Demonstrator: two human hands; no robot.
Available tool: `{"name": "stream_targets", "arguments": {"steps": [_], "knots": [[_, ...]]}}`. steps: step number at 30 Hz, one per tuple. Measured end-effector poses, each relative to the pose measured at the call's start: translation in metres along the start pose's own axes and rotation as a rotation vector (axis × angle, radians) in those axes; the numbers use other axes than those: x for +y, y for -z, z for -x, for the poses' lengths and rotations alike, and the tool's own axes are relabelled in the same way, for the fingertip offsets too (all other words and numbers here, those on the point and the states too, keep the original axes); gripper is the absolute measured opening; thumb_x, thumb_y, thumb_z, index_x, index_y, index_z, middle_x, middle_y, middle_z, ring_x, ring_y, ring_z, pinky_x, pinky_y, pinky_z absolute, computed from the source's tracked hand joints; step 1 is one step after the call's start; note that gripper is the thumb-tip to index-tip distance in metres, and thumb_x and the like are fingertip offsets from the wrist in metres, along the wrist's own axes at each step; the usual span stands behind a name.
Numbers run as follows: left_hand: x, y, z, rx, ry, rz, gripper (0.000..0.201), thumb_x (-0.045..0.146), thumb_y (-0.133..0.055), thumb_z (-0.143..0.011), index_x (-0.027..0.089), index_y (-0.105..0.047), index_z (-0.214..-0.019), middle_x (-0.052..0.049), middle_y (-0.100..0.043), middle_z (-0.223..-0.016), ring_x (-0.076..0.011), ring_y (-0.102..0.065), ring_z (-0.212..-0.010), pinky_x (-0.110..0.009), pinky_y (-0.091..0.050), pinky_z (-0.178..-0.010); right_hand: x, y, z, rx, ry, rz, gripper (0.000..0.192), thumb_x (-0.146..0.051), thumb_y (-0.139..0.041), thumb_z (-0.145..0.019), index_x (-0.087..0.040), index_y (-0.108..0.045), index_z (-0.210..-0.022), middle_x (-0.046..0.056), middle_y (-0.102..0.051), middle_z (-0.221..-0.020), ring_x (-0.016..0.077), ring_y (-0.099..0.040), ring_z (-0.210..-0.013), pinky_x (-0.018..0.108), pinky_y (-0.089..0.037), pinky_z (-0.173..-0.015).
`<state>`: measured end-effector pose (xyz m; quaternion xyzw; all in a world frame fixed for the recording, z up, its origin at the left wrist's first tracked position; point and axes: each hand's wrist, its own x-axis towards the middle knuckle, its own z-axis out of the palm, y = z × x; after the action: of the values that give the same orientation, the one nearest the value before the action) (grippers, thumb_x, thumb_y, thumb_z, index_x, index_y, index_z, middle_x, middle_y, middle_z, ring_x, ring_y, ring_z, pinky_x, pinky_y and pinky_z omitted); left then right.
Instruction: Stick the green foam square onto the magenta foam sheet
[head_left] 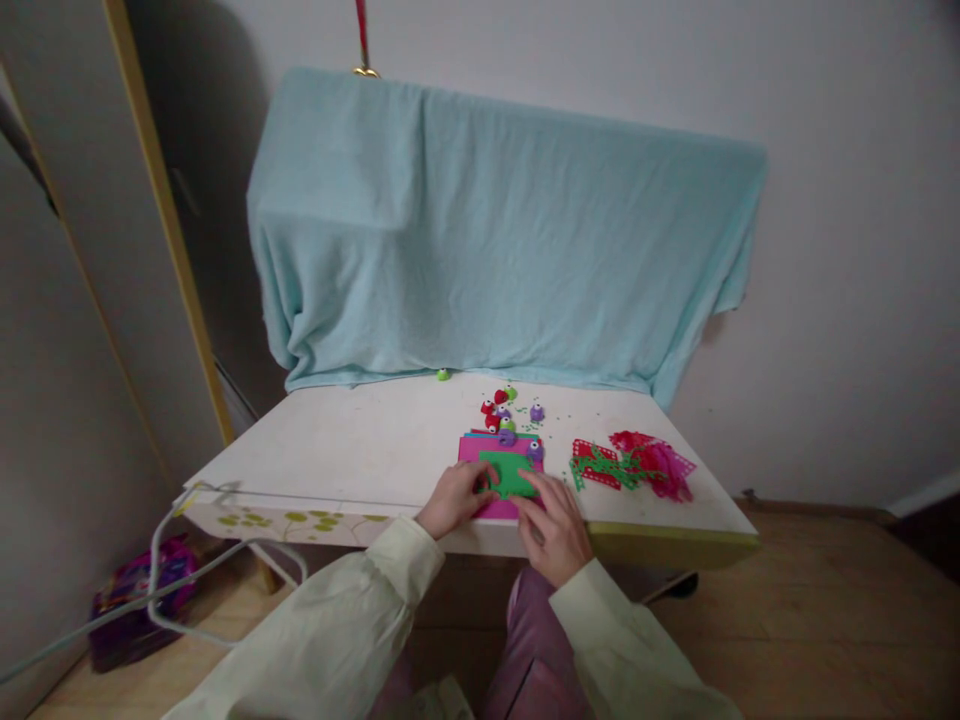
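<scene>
A small green sheet (510, 466) lies on a larger pink sheet (469, 449) near the front edge of the table. My left hand (454, 497) pinches the green sheet at its left side with thumb and forefinger. At the right side, my right hand (555, 527) has its curled fingers closed on the same sheet. Just behind the sheets stand several small round pieces with eyes, among them a red one (492, 423) and a purple one (537, 412). Another purple piece (534, 451) rests at the pink sheet's right edge.
Strips of perforated red sheet (596, 464), green cut-outs (628, 470) and pink mesh-like scraps (670, 470) lie to the right. Tiny green bits dot the white table (360, 440). A green eyed piece (442, 375) sits at the back, by the light blue cloth (525, 240).
</scene>
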<state>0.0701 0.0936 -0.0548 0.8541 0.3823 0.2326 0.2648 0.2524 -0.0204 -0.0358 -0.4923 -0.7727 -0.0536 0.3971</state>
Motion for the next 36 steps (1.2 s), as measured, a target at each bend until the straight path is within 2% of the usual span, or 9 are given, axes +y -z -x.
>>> {"name": "stream_targets", "arguments": {"steps": [4,8,15,17,19,22,25,31,36], "knots": [[0.002,0.0,-0.001,-0.021,0.002,-0.005,0.022,0.032,-0.066,-0.076,0.021,-0.063,-0.095,0.0,-0.063,-0.08,-0.0147,-0.056,-0.073,-0.023,-0.041,-0.068,-0.002,-0.011,0.003,-0.049,0.051,0.087,0.034,-0.013,-0.051,-0.085,-0.021,-0.063,-0.116,0.01,-0.042,-0.143,0.0293,-0.04,-0.128,0.054,-0.035,-0.105],[0.001,0.001,-0.002,-0.03,-0.002,-0.003,0.022,0.031,-0.066,-0.076,0.021,-0.063,-0.095,0.001,-0.062,-0.078,-0.0139,-0.055,-0.071,-0.022,-0.04,-0.065,0.003,-0.014,0.003,-0.044,0.059,0.102,0.03,-0.012,-0.05,-0.087,-0.02,-0.066,-0.111,0.009,-0.047,-0.14,0.0275,-0.041,-0.128,0.053,-0.035,-0.106],[0.0,0.005,-0.003,-0.081,0.004,-0.04,0.025,0.03,-0.066,-0.077,0.021,-0.063,-0.1,0.001,-0.061,-0.081,-0.0139,-0.056,-0.072,-0.023,-0.042,-0.067,0.02,0.001,0.01,-0.008,0.04,0.115,0.024,-0.01,-0.049,-0.086,-0.019,-0.07,-0.093,0.008,-0.055,-0.132,0.0263,-0.047,-0.122,0.05,-0.042,-0.101],[0.005,0.007,0.0,-0.064,-0.031,-0.081,0.033,0.029,-0.065,-0.079,0.023,-0.061,-0.111,-0.002,-0.062,-0.089,-0.0159,-0.057,-0.079,-0.026,-0.044,-0.072,0.027,0.007,0.014,-0.007,0.037,0.122,0.023,-0.01,-0.05,-0.086,-0.019,-0.07,-0.093,0.009,-0.058,-0.128,0.0263,-0.049,-0.119,0.049,-0.044,-0.098],[0.012,0.01,0.006,-0.004,-0.132,-0.17,0.044,0.027,-0.062,-0.082,0.028,-0.054,-0.125,-0.006,-0.058,-0.11,-0.0198,-0.056,-0.096,-0.034,-0.044,-0.085,0.032,0.01,0.016,-0.009,0.03,0.12,0.023,-0.01,-0.05,-0.086,-0.019,-0.07,-0.093,0.01,-0.06,-0.124,0.0263,-0.051,-0.117,0.049,-0.045,-0.096],[0.024,0.014,0.015,0.065,-0.383,-0.364,0.041,0.023,-0.057,-0.086,0.041,-0.056,-0.123,-0.003,-0.045,-0.134,-0.025,-0.039,-0.124,-0.054,-0.022,-0.107,0.034,0.009,0.018,0.001,0.015,0.106,0.022,-0.011,-0.049,-0.087,-0.019,-0.07,-0.091,0.01,-0.061,-0.121,0.0261,-0.052,-0.114,0.048,-0.046,-0.094],[0.032,0.017,0.024,0.079,-0.517,-0.495,0.031,0.026,-0.057,-0.088,0.042,-0.062,-0.114,0.0,-0.04,-0.141,-0.0265,-0.026,-0.135,-0.06,0.0,-0.11,0.032,0.006,0.018,0.001,-0.005,0.092,0.022,-0.011,-0.049,-0.088,-0.02,-0.069,-0.09,0.009,-0.064,-0.116,0.0254,-0.053,-0.111,0.048,-0.046,-0.094],[0.033,0.028,0.037,0.045,-0.514,-0.544,0.039,0.032,-0.058,-0.087,0.037,-0.056,-0.125,-0.005,-0.033,-0.147,-0.0307,-0.02,-0.139,-0.063,0.003,-0.11,0.029,0.006,0.021,-0.028,-0.042,0.078,0.02,-0.012,-0.049,-0.089,-0.019,-0.068,-0.09,0.008,-0.067,-0.105,0.0234,-0.056,-0.101,0.043,-0.048,-0.089],[0.029,0.037,0.047,0.017,-0.487,-0.542,0.045,0.032,-0.056,-0.086,0.038,-0.052,-0.13,-0.005,-0.032,-0.148,-0.0309,-0.017,-0.14,-0.064,0.005,-0.11,0.03,0.004,0.021,-0.023,-0.045,0.091,0.019,-0.012,-0.05,-0.089,-0.019,-0.068,-0.09,0.008,-0.067,-0.103,0.0234,-0.057,-0.099,0.043,-0.048,-0.087]]}}
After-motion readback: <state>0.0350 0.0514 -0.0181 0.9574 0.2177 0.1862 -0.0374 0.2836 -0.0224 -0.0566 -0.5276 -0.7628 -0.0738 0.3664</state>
